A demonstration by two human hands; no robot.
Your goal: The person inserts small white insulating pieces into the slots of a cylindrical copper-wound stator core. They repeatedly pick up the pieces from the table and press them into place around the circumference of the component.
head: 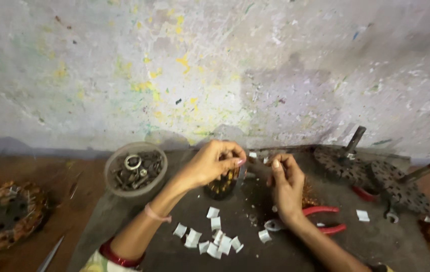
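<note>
copper-coloured windings show on the small dark motor core (222, 184) standing at the middle of the grey table (124, 211), right under both hands; it looks stiff and fairly heavy for its size, best gripped around its dark outer body rather than by the thin wire, which would likely bend or snap. the left hand (210, 163) hangs just above the core, its fingers (237, 160) pressed together at the tips as if pinching something small and pale, though what exactly i cannot tell. the right hand (286, 184) sits at 3 o'clock of the core, fingers curled in with thumb against forefinger, apparently nipping a thin bit too small to make out. at 6 o'clock of the hands lies a scatter of white folded paper slips (210, 239), light and flimsy, easy to crease, to be lifted by an edge. a round clear bowl (135, 168) at 9 o'clock of the core holds dark metal bits, washers and a bright ring. red-handled pliers (321, 219) lie just beside the right wrist at 4 o'clock. two dark perforated rotor discs with shafts (371, 171) rest at 3 o'clock, well apart. a wound stator ring (6, 214) lies on the brown floor at far 9 o'clock
</note>
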